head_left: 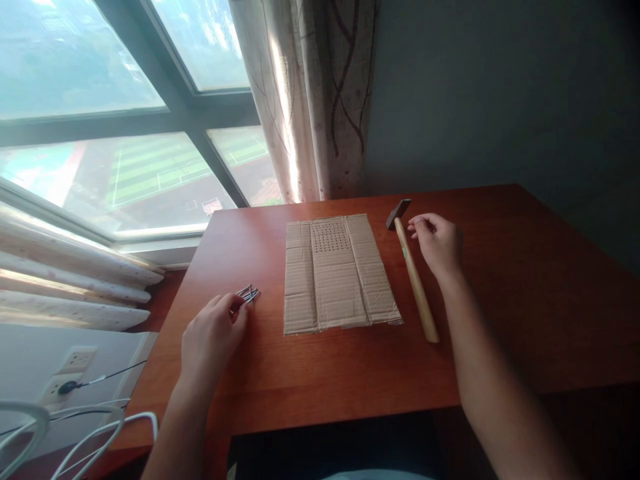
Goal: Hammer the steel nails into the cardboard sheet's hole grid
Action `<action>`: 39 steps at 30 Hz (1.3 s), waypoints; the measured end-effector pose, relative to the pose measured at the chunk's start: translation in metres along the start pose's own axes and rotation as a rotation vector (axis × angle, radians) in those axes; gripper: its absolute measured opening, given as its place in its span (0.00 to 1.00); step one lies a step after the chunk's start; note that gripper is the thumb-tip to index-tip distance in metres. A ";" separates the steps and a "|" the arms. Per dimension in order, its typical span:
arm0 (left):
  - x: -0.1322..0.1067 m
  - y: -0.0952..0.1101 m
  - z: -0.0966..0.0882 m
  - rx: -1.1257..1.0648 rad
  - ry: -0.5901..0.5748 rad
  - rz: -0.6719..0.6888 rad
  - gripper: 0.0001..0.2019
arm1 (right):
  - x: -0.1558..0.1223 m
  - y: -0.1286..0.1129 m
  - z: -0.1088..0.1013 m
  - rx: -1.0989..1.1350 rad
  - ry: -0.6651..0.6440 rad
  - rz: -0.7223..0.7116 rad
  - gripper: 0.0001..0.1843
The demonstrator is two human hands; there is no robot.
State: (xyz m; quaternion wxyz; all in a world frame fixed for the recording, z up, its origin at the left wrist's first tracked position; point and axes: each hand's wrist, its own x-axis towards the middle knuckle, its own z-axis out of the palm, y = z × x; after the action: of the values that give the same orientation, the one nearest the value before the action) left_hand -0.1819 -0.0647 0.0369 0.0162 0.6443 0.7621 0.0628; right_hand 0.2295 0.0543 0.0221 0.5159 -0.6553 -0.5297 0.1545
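Observation:
My left hand (215, 330) is at the left of the desk, its thumb and fingers closed at the near side of a small pile of silver nails (251, 293). How many nails are between the fingertips is hidden. On the right, my right hand (437, 243) is loosely curled, with thumb and forefinger together and nothing visible in them. Just left of those fingertips lies a hammer (416, 280), its dark metal head at the far end and its wooden handle pointing toward me. A flat piece of cardboard (341, 287) with rows of small holes near its far edge lies between my hands.
Everything lies on a reddish-brown wooden desk (320, 380). A window (150, 167) and a patterned curtain (320, 100) stand behind it. At the lower left are white cables (120, 427) and a wall socket (77, 360) with a black plug.

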 end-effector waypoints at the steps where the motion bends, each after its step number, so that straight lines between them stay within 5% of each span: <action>1: 0.000 0.002 0.000 0.012 -0.005 -0.018 0.12 | 0.000 0.000 0.000 -0.001 -0.003 -0.002 0.13; 10: 0.002 0.020 0.000 0.077 -0.018 -0.084 0.11 | -0.001 0.000 0.001 -0.003 -0.013 -0.004 0.13; 18: 0.008 0.001 0.007 0.096 0.100 0.079 0.19 | -0.001 0.000 0.000 -0.011 -0.019 -0.008 0.12; 27: 0.017 -0.024 0.009 -0.019 0.003 0.157 0.17 | 0.000 0.002 0.002 -0.021 -0.032 -0.012 0.13; 39: 0.044 -0.007 0.013 -0.040 0.034 0.198 0.15 | -0.001 0.004 0.001 -0.034 -0.051 -0.007 0.13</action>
State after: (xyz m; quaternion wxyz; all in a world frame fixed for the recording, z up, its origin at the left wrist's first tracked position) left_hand -0.1951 -0.0216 0.0255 0.0097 0.7146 0.6936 0.0900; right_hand 0.2311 0.0544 0.0180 0.4917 -0.6580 -0.5474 0.1603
